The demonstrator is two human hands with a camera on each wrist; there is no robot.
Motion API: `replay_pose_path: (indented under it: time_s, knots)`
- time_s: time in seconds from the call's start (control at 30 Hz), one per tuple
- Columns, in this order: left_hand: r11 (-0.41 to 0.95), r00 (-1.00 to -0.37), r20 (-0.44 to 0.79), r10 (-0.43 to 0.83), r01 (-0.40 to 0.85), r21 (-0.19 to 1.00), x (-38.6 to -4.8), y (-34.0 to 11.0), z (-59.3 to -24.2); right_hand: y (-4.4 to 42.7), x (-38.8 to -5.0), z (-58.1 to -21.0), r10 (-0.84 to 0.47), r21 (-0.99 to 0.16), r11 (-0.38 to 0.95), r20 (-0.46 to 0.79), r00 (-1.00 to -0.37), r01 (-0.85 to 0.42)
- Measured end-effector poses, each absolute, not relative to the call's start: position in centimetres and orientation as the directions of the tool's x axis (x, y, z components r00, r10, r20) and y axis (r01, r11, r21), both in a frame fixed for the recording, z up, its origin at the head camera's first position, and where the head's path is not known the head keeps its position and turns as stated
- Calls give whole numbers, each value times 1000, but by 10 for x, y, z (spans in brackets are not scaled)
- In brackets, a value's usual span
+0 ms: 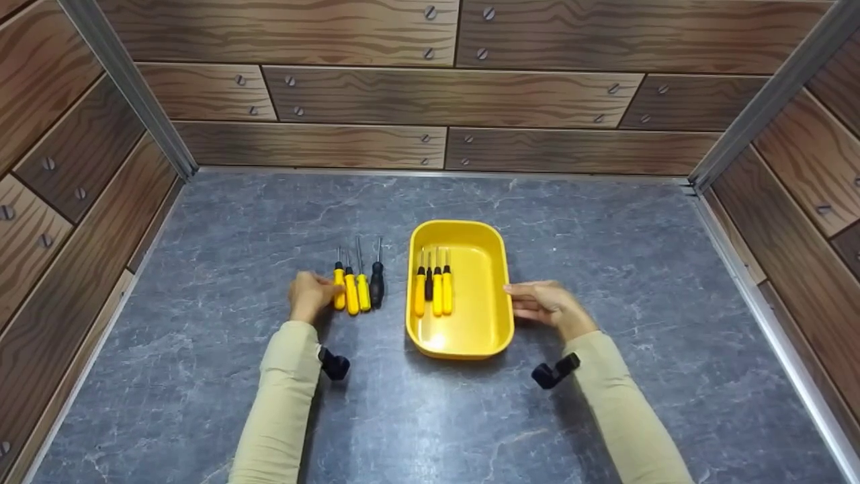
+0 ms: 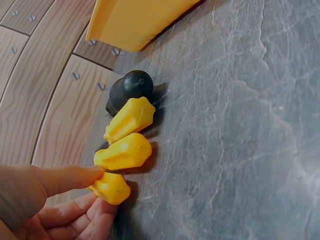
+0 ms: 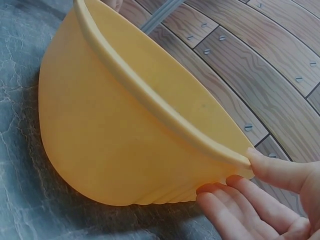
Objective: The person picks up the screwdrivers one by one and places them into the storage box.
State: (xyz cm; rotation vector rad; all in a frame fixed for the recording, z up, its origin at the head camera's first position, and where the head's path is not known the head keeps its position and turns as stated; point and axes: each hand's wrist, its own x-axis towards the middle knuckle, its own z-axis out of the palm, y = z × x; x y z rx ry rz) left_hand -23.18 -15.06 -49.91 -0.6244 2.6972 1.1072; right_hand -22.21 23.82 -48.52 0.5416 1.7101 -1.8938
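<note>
My left hand (image 1: 312, 296) pinches the handle of the leftmost screwdriver (image 2: 114, 189), yellow with a black collar, between thumb and fingers. To its right on the grey surface lie two more yellow-handled screwdrivers (image 1: 351, 292) (image 1: 363, 292) and a thick black-handled screwdriver (image 1: 377, 286), shafts pointing away. A yellow plastic bin (image 1: 462, 346) stands right of this row. Inside it, along the left side, lie three yellow-handled screwdrivers (image 1: 438, 292) and a small black one (image 1: 428, 286). My right hand (image 1: 544, 304) holds the bin's right side, thumb at the rim (image 3: 240, 159) and fingers against the outer wall.
Wood-patterned panels (image 1: 443, 97) enclose the grey marbled tabletop (image 1: 605, 228) at the back and both sides. Metal posts (image 1: 759, 101) stand at the back corners. Small black wrist mounts (image 1: 334, 363) are strapped on both sleeves.
</note>
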Motion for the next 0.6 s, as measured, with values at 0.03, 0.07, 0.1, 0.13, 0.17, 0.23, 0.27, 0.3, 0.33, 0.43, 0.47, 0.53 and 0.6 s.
replay_pose_path:
  time_s: [0.03,0.07,0.1,0.13,0.17,0.23,0.27,0.3,0.33,0.43,0.47,0.53,0.6]
  knots:
    - [636,-901,-295,-318,-433,638,-231,-151,-499,238,-222,-485,-119,-780,-63,-613,-781,622]
    - [633,-902,-291,-318,-431,643,-231,-151,-498,238,-222,-485,-116,-779,-63,-615,-780,623]
    - [631,-904,-287,-318,-427,647,-231,-151,-497,238,-222,-485,-120,-780,-65,-613,-781,622]
    - [628,-906,-281,-317,-422,654,-230,-151,-496,238,-222,-485,-123,-780,-65,-613,-781,623]
    - [623,-907,-277,-317,-419,661,-230,-151,-496,239,-222,-486,-125,-782,-63,-611,-782,621]
    - [617,-909,-276,-312,-415,669,-229,-152,-494,239,-222,-485,-125,-781,-65,-611,-782,621]
    - [615,-908,-280,-311,-417,670,-229,-152,-493,239,-222,-485,-122,-781,-65,-612,-782,621]
    - [613,-908,-285,-308,-419,670,-229,-152,-492,239,-222,-485,-127,-782,-66,-610,-782,620]
    - [611,-907,-289,-307,-420,671,-229,-153,-491,239,-222,-486,-124,-781,-66,-611,-782,621]
    - [610,-904,-299,-304,-426,668,-230,-154,-489,240,-222,-486,-129,-781,-67,-610,-782,621]
    - [608,-904,-304,-302,-428,669,-230,-155,-489,240,-222,-486,-127,-781,-69,-611,-782,621]
    - [599,-903,-312,-297,-430,676,-231,-156,-488,240,-222,-487,-123,-780,-71,-612,-782,622]
    - [584,-902,-320,-289,-431,688,-231,-157,-488,240,-222,-487,-118,-780,-73,-611,-782,621]
